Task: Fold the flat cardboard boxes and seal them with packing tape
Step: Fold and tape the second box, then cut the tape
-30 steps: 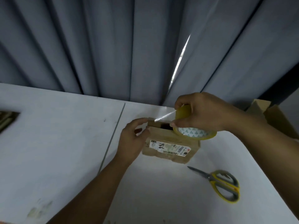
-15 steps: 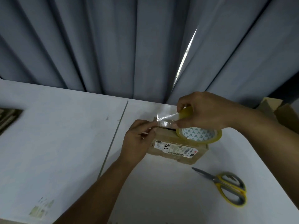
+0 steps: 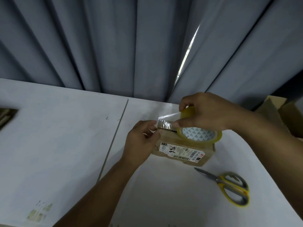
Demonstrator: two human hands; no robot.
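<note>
A small brown cardboard box (image 3: 185, 152) with a white shipping label on its near side stands on the white table (image 3: 62, 145). My right hand (image 3: 208, 112) grips a yellowish roll of clear packing tape (image 3: 200, 134) over the box top. A clear strip of tape (image 3: 167, 117) runs from the roll to the box's left end. There my left hand (image 3: 141, 141) holds the box's left end, thumb and fingers at the tape's free end.
Yellow-and-grey scissors (image 3: 229, 185) lie shut on the table to the right of the box. More brown cardboard (image 3: 282, 115) stands at the far right edge. Grey curtains (image 3: 114, 43) hang right behind the table. A seam (image 3: 114, 141) splits the tabletop left of the box.
The tape strip has been drawn down onto the box's left end, and my left hand's fingers have closed over that end. The roll stays in my right hand.
</note>
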